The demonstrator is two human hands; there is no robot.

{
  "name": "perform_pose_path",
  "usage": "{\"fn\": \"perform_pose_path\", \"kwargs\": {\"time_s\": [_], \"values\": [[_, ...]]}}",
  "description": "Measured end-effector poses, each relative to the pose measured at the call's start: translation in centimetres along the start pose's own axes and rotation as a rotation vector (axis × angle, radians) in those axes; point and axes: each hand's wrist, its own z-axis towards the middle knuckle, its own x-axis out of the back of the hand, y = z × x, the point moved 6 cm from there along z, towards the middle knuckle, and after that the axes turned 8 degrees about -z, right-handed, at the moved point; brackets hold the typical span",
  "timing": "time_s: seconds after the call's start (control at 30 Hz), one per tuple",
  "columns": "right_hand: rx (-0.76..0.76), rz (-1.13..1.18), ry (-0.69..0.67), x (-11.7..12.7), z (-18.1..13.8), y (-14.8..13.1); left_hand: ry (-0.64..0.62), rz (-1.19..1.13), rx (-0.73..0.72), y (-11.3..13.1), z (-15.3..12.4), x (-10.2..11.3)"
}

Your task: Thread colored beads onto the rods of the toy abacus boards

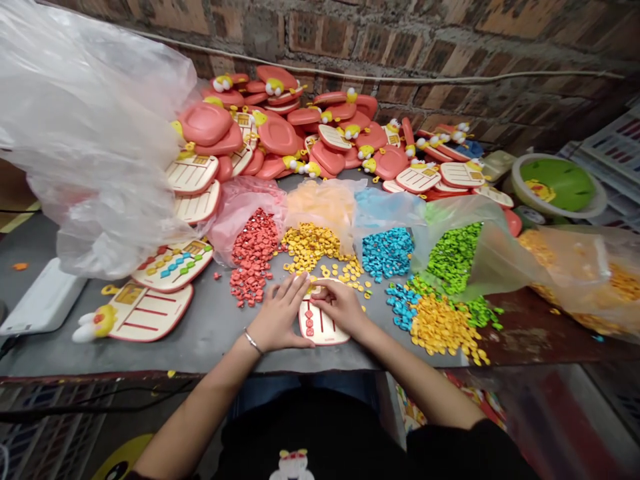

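A cream board with a red rim and slots (320, 330) lies on the table in front of me. Several red pieces (309, 320) sit in its left slot. My left hand (283, 313) spans the board's left side, thumb by the lower edge and fingers over the top, holding it. The fingers of my right hand (340, 307) are pinched together over the board's upper part; what is between them is hidden. Just beyond my hands are heaps of red pieces (250, 267), yellow pieces (313, 240) and blue pieces (385, 253), spilling from plastic bags.
Green pieces (455, 260) and a nearer yellow-orange heap (445, 327) lie to the right. A slotted board (150, 313) and a filled board (175, 265) lie left, near a white box (45, 300). Red-backed boards (280, 133) are piled against the brick wall (400, 40).
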Motion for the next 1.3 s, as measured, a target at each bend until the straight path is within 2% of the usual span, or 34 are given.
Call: {"fn": "perform_pose_path", "kwargs": {"time_s": [0.07,0.13,0.2,0.23,0.3,0.37,0.47,0.57,0.63,0.7,0.8,0.87,0.97,1.1,1.3], "values": [[-0.012,0.072,-0.105,-0.6,0.6,-0.3,-0.002,-0.014,-0.004,-0.1,0.0,-0.1],[-0.047,0.193,-0.297,-0.9,1.0,-0.2,0.000,-0.038,-0.014,-0.2,0.0,-0.1],[-0.050,0.245,-0.408,-0.3,1.9,0.0,0.007,-0.069,-0.028,-0.3,-0.1,0.0],[-0.026,0.213,-0.390,0.4,2.6,0.2,0.010,-0.084,-0.034,-0.3,-0.1,0.0],[0.074,0.042,-0.252,1.6,4.6,0.2,0.012,-0.104,-0.043,-0.3,-0.1,0.0],[0.212,-0.199,-0.166,1.5,6.5,-0.1,0.008,-0.109,-0.048,-0.3,-0.1,0.0],[0.384,-0.492,-0.252,-0.9,8.4,-0.6,-0.003,-0.106,-0.047,-0.3,-0.2,0.0],[0.442,-0.607,-0.285,-1.9,9.1,-0.8,-0.009,-0.099,-0.051,-0.3,-0.2,0.1],[0.420,-0.539,-0.243,-0.8,8.8,-1.0,-0.005,-0.099,-0.056,-0.2,-0.2,0.2],[0.371,-0.383,-0.146,1.6,7.8,-1.0,0.009,-0.098,-0.058,-0.2,-0.3,0.4],[0.276,-0.171,0.027,5.6,5.3,-0.5,0.040,-0.083,-0.070,0.0,-0.3,0.6],[0.220,-0.131,0.071,7.0,3.4,0.3,0.052,-0.070,-0.089,0.1,-0.2,0.6],[0.214,-0.244,0.011,6.6,1.5,1.2,0.042,-0.056,-0.135,0.3,-0.1,0.4],[0.232,-0.424,-0.015,5.3,0.9,1.8,0.022,-0.043,-0.155,0.5,0.1,0.1],[0.206,-0.316,-0.188,4.3,-0.1,1.1,0.006,-0.033,-0.109,0.6,0.3,-0.1]]}}
